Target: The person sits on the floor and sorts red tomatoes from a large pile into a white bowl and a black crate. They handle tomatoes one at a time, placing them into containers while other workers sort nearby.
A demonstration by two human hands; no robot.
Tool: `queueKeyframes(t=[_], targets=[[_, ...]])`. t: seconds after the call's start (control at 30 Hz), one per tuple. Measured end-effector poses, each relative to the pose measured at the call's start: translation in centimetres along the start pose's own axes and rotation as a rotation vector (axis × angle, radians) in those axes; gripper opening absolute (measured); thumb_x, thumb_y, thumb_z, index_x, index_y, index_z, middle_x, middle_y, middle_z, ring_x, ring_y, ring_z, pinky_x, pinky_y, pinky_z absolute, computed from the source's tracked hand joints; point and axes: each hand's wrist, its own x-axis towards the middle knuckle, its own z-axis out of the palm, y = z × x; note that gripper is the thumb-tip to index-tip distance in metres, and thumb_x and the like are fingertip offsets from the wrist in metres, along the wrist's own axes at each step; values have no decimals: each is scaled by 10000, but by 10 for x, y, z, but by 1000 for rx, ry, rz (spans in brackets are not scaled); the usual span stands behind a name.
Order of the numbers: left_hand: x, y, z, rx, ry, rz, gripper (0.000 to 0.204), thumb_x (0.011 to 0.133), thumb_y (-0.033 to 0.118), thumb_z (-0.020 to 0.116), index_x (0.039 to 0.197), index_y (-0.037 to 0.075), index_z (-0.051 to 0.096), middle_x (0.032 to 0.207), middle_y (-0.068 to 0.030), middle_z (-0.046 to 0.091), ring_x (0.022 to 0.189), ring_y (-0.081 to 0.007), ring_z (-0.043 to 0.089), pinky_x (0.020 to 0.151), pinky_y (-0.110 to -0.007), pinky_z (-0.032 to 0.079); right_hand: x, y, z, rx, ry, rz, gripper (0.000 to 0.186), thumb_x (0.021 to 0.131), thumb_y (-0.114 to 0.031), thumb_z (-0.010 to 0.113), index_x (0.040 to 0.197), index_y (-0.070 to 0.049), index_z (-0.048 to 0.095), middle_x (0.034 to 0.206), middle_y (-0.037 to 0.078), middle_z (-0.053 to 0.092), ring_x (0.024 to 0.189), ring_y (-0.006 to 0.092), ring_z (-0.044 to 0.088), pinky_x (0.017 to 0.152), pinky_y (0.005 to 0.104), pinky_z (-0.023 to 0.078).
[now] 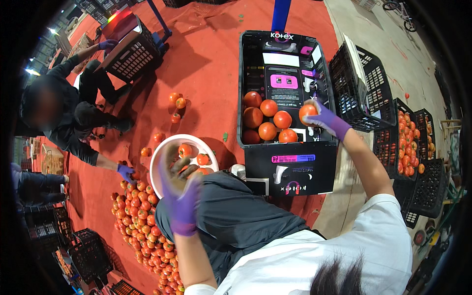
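My right hand, in a purple glove with a pale palm, is closed on a red tomato at the right inner side of a black crate. Printed black cardboard lines this crate and hangs over its near side. Several tomatoes lie in the crate's near half. Lower left, my left hand, gloved in purple, hangs over a white basin. Its fingers are blurred by motion but look apart, and no tomato shows in them. A few tomatoes rest in the basin, partly hidden by that hand.
A large tomato pile spreads over the red floor covering left of my leg. At left a person reaches one gloved hand to the pile, beside another black crate. More crates, some holding tomatoes, stand at right.
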Motion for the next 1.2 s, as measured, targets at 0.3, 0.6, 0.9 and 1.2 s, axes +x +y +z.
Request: queueKeyframes(t=[0.3, 0.6, 0.9, 1.2], targets=[[-119, -60, -188, 241, 605, 15, 659, 934, 334, 581, 1465, 55, 308, 1435, -173, 393, 1160, -252, 508, 954, -359, 419, 45, 79, 7, -443, -14, -52, 687, 731, -222, 800, 1304, -39, 468, 1239, 165, 555, 1152, 250, 547, 989, 343, 423], [-321, -222, -308, 417, 1015, -288, 495, 950, 196, 575, 1366, -26, 426, 1345, -165, 500, 1238, -260, 476, 1043, -359, 388, 68, 101, -13, -430, -151, -109, 673, 851, -173, 695, 1436, -67, 380, 1355, 115, 483, 1218, 221, 475, 1028, 328, 391], [-493, -354, -335, 240, 1483, -512, 504, 833, 146, 703, 1260, -21, 496, 1145, -140, 599, 950, -246, 615, 800, -352, 508, 57, -48, 113, -624, 223, -955, 547, 993, -277, 506, 1449, -19, 350, 1469, 142, 391, 1338, 243, 393, 1105, 362, 310], [-375, -435, -371, 662, 1261, -1035, 907, 690, 502, 780, 1410, 92, 410, 1486, -268, 273, 1332, -438, 337, 1051, -526, 354, -113, -107, 439, -320, -391, -936, 611, 952, -319, 557, 1443, -15, 358, 1471, 143, 399, 1369, 259, 386, 1134, 409, 288]])
